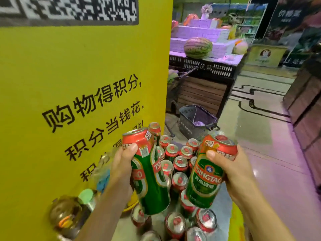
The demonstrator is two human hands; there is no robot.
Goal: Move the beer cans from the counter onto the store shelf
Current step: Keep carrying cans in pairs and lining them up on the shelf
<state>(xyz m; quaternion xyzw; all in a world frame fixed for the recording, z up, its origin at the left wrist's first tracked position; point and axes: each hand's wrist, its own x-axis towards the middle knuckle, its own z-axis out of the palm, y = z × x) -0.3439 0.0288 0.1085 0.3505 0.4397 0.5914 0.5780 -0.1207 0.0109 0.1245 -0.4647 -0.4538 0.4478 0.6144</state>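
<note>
head view: the left hand [121, 171] has its fingers curled around a green and red beer can [149, 173] in the lower middle. the right hand [232, 173] grips another can [206, 173] beside it. more cans [178, 164] stand below them, next to a yellow wall [69, 84].

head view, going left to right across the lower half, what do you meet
yellow sign panel → left hand → can in the left hand → standing cans → can in the right hand → right hand → floor
</note>
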